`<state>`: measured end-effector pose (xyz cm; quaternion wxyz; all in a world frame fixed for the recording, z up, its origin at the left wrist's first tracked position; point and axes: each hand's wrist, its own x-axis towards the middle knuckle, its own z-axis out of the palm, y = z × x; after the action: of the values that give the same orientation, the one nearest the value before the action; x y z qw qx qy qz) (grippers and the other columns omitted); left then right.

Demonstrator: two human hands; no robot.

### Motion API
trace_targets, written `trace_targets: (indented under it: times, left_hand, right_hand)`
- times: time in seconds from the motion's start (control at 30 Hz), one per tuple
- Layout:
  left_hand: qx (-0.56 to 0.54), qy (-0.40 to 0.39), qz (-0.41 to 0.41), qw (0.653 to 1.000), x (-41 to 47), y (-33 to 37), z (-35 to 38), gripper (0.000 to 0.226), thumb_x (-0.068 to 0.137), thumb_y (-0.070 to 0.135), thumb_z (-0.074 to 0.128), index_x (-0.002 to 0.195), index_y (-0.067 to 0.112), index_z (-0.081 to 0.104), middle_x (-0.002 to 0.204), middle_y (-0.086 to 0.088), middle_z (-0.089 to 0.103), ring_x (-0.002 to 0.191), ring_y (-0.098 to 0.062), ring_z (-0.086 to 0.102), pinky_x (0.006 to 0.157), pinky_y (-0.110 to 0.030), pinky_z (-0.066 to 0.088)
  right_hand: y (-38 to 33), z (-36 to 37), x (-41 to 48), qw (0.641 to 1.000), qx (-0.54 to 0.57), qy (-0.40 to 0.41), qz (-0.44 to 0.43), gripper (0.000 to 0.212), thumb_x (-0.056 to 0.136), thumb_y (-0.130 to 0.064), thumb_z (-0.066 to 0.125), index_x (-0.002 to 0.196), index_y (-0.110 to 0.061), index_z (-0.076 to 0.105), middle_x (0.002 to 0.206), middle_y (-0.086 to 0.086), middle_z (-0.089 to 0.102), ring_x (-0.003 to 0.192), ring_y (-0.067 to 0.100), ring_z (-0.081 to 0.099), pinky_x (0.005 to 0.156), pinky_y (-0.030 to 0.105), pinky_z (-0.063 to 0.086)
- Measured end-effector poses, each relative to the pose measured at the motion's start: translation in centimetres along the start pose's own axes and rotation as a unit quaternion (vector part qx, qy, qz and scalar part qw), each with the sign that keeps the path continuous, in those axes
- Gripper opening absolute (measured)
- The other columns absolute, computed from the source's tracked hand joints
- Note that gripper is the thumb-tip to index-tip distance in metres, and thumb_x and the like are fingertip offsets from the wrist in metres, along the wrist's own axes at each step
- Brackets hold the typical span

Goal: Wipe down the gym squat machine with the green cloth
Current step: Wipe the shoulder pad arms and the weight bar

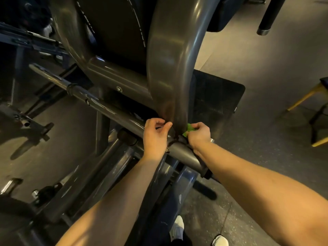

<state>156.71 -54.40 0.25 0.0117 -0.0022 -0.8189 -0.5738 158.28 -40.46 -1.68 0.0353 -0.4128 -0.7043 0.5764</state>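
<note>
At the centre of the frame both hands meet at the foot of the squat machine's curved grey tube [165, 71], where it joins a slanting crossbar [106, 108]. The right hand [198, 136] grips the bunched green cloth [189, 129] against the tube's right side. The left hand [154, 136] curls on the tube's left side, thumb meeting forefinger; whether it pinches anything cannot be told. White shoes [177, 228] show at lower centre.

I'm in a gym, pretty obviously: chunky grey steel machine frame [165, 71] right ahead, chrome weight pegs [8, 186] near left, speckled rubber floor [266, 121] on the right.
</note>
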Motion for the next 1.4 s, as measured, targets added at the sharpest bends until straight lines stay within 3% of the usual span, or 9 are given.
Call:
trace_targets:
  times: [0.2,0.37,0.53,0.77,0.93,1.07,1.17,1.33,1.4]
  left_hand:
    - [0.032,-0.066,0.006,0.997,-0.8,0.4,-2.3,0.016,0.096,0.021,0.069,0.110,0.014,0.068,0.110,0.003,0.063,0.095,0.011,0.060,0.079,-0.005,0.045]
    - [-0.070,-0.125,-0.063,0.988,-4.6,0.4,-3.5,0.010,0.098,0.016,0.066,0.107,0.019,0.067,0.096,-0.002,0.073,0.093,-0.017,0.071,0.080,-0.027,0.058]
    - [-0.174,-0.207,-0.150,0.951,-9.0,0.8,-2.9,0.026,0.101,0.013,0.060,0.127,0.010,0.061,0.103,-0.010,0.072,0.089,-0.016,0.069,0.072,-0.027,0.059]
    - [-0.133,-0.241,-0.129,0.953,-12.3,0.8,-3.3,0.015,0.099,0.006,0.063,0.112,0.009,0.069,0.080,-0.005,0.073,0.074,-0.015,0.067,0.075,-0.031,0.057]
    - [-0.057,-0.199,-0.106,0.973,-13.0,1.0,-2.6,0.010,0.093,0.021,0.064,0.085,0.015,0.067,0.074,0.005,0.063,0.072,-0.009,0.057,0.074,-0.029,0.046]
    - [-0.005,-0.175,-0.083,0.981,-13.4,1.7,-2.0,0.016,0.102,0.020,0.053,0.089,0.015,0.060,0.081,0.006,0.060,0.076,-0.005,0.055,0.076,-0.027,0.045]
    - [0.021,-0.190,-0.065,0.979,-13.6,2.0,-1.5,0.020,0.102,0.032,0.053,0.089,0.017,0.057,0.076,0.008,0.056,0.068,-0.004,0.052,0.073,-0.031,0.044]
    - [0.021,-0.212,-0.062,0.975,-14.1,2.5,-0.1,0.020,0.103,0.022,0.054,0.086,0.012,0.053,0.074,-0.001,0.055,0.064,-0.010,0.055,0.061,-0.024,0.047]
    - [0.033,-0.223,-0.058,0.973,-14.1,2.5,0.2,0.026,0.100,0.031,0.058,0.082,0.013,0.054,0.075,-0.002,0.057,0.070,-0.015,0.056,0.069,-0.030,0.047]
  right_hand:
    - [-1.3,-2.6,-2.6,0.996,0.083,-0.006,-0.030,0.026,0.090,-0.002,0.065,0.107,-0.021,0.070,0.106,0.000,0.070,0.101,0.018,0.066,0.094,0.038,0.057]
    - [0.5,-6.0,-6.3,0.976,0.192,-0.087,-0.049,0.024,0.101,-0.003,0.053,0.105,-0.017,0.073,0.101,0.006,0.077,0.102,0.024,0.072,0.093,0.040,0.058]
    - [3.6,-8.4,-9.3,0.961,0.167,-0.206,-0.072,0.028,0.103,-0.003,0.047,0.108,-0.012,0.073,0.103,0.014,0.076,0.105,0.035,0.070,0.097,0.050,0.055]
    - [5.9,-11.0,-12.4,0.949,0.130,-0.273,-0.092,0.026,0.097,0.007,0.056,0.116,-0.006,0.066,0.103,0.012,0.077,0.096,0.020,0.073,0.081,0.026,0.056]
    - [7.6,-12.7,-12.6,0.950,0.117,-0.284,-0.049,0.035,0.089,0.004,0.070,0.122,-0.006,0.063,0.107,0.012,0.074,0.090,0.011,0.072,0.078,0.020,0.056]
    - [9.1,-14.1,-12.6,0.950,0.068,-0.298,-0.057,0.051,0.080,-0.004,0.083,0.126,-0.011,0.063,0.117,0.009,0.072,0.105,0.015,0.071,0.092,0.025,0.055]
    - [9.5,-15.1,-13.1,0.949,0.032,-0.305,-0.073,0.056,0.075,0.002,0.085,0.124,-0.014,0.063,0.113,0.003,0.073,0.100,0.008,0.072,0.086,0.020,0.055]
    - [9.9,-16.7,-13.2,0.957,-0.013,-0.268,-0.108,0.032,0.084,0.004,0.076,0.109,-0.015,0.071,0.097,-0.001,0.076,0.082,-0.001,0.069,0.078,0.015,0.049]
    - [10.0,-17.4,-13.1,0.957,-0.019,-0.263,-0.118,0.021,0.089,-0.001,0.072,0.104,-0.015,0.075,0.091,-0.003,0.078,0.081,0.000,0.069,0.078,0.015,0.049]
